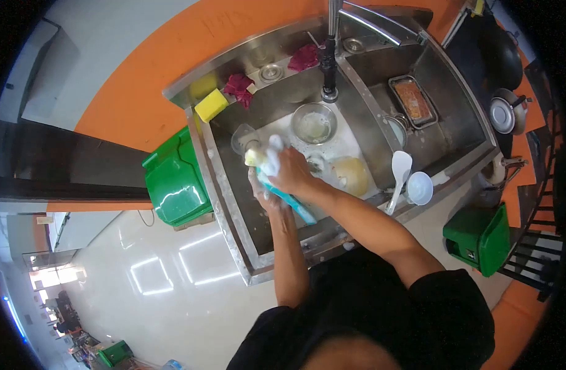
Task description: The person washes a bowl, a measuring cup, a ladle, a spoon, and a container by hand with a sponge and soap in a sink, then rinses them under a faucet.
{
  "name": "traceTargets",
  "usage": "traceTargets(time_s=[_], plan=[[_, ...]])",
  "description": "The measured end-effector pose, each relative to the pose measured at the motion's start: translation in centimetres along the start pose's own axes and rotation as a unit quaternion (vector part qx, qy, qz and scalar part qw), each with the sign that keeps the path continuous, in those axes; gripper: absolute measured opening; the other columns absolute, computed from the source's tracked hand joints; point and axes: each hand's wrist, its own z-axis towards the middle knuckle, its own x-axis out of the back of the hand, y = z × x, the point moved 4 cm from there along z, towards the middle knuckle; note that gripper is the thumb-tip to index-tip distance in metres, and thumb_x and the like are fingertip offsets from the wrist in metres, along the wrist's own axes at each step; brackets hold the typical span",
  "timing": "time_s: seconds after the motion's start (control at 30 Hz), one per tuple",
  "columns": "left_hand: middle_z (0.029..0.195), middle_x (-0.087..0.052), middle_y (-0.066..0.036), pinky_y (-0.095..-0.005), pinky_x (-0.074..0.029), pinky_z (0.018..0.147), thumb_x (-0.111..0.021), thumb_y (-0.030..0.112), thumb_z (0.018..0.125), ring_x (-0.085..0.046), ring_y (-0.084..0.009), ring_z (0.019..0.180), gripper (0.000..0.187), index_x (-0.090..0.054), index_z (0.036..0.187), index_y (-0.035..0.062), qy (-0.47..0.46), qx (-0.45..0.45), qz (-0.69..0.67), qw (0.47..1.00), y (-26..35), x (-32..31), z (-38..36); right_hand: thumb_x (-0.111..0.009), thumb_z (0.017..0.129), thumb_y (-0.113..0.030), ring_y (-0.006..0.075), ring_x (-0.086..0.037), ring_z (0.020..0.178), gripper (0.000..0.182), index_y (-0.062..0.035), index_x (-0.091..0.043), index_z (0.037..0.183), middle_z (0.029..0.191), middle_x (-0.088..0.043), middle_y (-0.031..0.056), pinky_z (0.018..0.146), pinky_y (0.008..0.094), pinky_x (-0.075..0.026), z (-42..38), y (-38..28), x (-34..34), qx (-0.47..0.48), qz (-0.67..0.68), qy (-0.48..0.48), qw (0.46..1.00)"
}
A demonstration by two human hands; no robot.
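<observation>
Scrubbing inside a steel sink (217,186), likely to contain suds.
Clasping turquoise item (298,208) in closed left hand (265,196) and right hand (290,172).

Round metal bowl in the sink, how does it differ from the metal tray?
The round metal bowl is circular, while the metal tray is a long rectangle. The bowl holds cloudy liquid; the tray holds something orange-brown. The bowl is in the left basin, the tray in the right basin. Both are silvery metal and open on top.
</observation>
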Motion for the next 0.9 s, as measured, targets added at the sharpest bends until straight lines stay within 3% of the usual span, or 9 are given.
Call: traceTargets(time_s=[0.17, 0.27, 0.43, 0.5, 0.53, 0.6, 0.7, 0.8, 0.9], plan=[[0.119, -0.047, -0.017, -0.0444, -0.054, 0.078, -0.05, 0.043, 0.088, -0.058, -0.029, 0.094, 0.064, -0.023, 0.136, 0.0091, -0.149, -0.265, 0.142, 0.942, 0.5, 3.3, 0.5, -0.067, 0.071, -0.026, 0.0403, -0.058, 0.086, 0.045, -0.006, -0.055, 0.11, 0.095, -0.06, 0.0205, 0.077, 0.0474, -0.046, -4.4, 3.7, -5.3, 0.127, 0.176, 0.068, 0.974], [0.117, -0.048, -0.017, -0.0433, -0.054, 0.079, -0.049, 0.043, 0.088, -0.057, -0.0289, 0.096, 0.063, -0.025, 0.137, 0.0116, -0.052, -0.231, 0.118, 0.964, -0.9, 6.0, 0.2, -0.067, 0.072, -0.025, 0.0401, -0.058, 0.088, 0.046, -0.0075, -0.053, 0.112, 0.096, -0.06, 0.0208, 0.078, 0.0478, -0.046, -5.2, 3.6, -4.0, 0.144, 0.147, -0.039, 0.978], [0.115, -0.049, -0.016, -0.04, -0.052, 0.08, -0.05, 0.051, 0.086, -0.056, -0.0284, 0.098, 0.069, -0.031, 0.135, 0.0061, 0.002, -0.318, 0.264, 0.911, -0.7, 2.5, -1.3, -0.069, 0.07, -0.024, 0.0366, -0.062, 0.079, 0.039, -0.0098, -0.058, 0.105, 0.092, -0.062, 0.0187, 0.07, 0.047, -0.048, -3.8, 0.8, -2.5, 0.172, 0.147, 0.017, 0.974], [0.116, -0.049, -0.016, -0.0409, -0.052, 0.081, -0.053, 0.045, 0.087, -0.055, -0.0292, 0.102, 0.064, -0.031, 0.136, 0.0096, -0.035, -0.184, 0.096, 0.978, -1.5, 3.7, 0.5, -0.074, 0.066, -0.02, 0.0352, -0.062, 0.078, 0.047, -0.0116, -0.058, 0.11, 0.09, -0.064, 0.0154, 0.067, 0.0431, -0.05, -3.0, -1.1, -1.1, 0.154, 0.068, 0.018, 0.986], [0.117, -0.048, -0.017, -0.0414, -0.051, 0.082, -0.055, 0.044, 0.086, -0.054, -0.0302, 0.104, 0.064, -0.032, 0.136, 0.0112, 0.018, -0.346, 0.246, 0.905, -0.5, 3.3, 0.8, -0.068, 0.069, -0.021, 0.0346, -0.062, 0.074, 0.035, -0.0097, -0.059, 0.101, 0.086, -0.062, 0.0157, 0.062, 0.0435, -0.05, -3.4, -2.0, -0.3, 0.228, 0.069, 0.046, 0.97], [0.12, -0.047, -0.018, -0.0425, -0.051, 0.084, -0.058, 0.042, 0.086, -0.053, -0.0323, 0.108, 0.062, -0.033, 0.136, 0.0143, 0.116, -0.604, 0.492, 0.616, 0.1, 2.1, 0.2, -0.068, 0.069, -0.019, 0.0345, -0.063, 0.074, 0.036, -0.0089, -0.059, 0.102, 0.086, -0.061, 0.0151, 0.063, 0.0435, -0.05, -4.6, 0.3, -1.2, 0.202, 0.088, 0.038, 0.975], [0.131, -0.036, -0.024, -0.0432, -0.049, 0.089, -0.059, 0.047, 0.084, -0.048, -0.0366, 0.115, 0.067, -0.032, 0.136, 0.0154, -0.061, -0.542, 0.405, 0.734, 1.3, 7.8, 3.7, -0.068, 0.067, -0.014, 0.0345, -0.063, 0.076, 0.037, -0.0063, -0.059, 0.102, 0.088, -0.061, 0.0154, 0.064, 0.0435, -0.051, -6.2, 4.3, -1.5, 0.216, 0.122, 0.013, 0.969], [0.133, -0.035, -0.023, -0.0415, -0.049, 0.089, -0.058, 0.048, 0.084, -0.047, -0.0343, 0.116, 0.068, -0.032, 0.137, 0.0142, -0.101, -0.554, 0.416, 0.714, 1.1, 5.8, 2.8, -0.067, 0.069, -0.016, 0.0365, -0.063, 0.076, 0.035, -0.0083, -0.059, 0.102, 0.091, -0.063, 0.0167, 0.066, 0.0454, -0.051, -6.0, 2.9, -1.2, 0.187, 0.133, 0.003, 0.973], [0.121, -0.047, -0.016, -0.0404, -0.051, 0.085, -0.053, 0.046, 0.087, -0.054, -0.0277, 0.106, 0.058, -0.038, 0.13, 0.0098, -0.022, -0.423, 0.316, 0.849, 0.2, 1.0, 0.2, -0.071, 0.068, -0.018, 0.0337, -0.064, 0.078, 0.042, -0.0099, -0.057, 0.107, 0.086, -0.064, 0.0128, 0.068, 0.0406, -0.051, -3.1, -0.7, -0.7, 0.124, 0.055, -0.01, 0.991]])
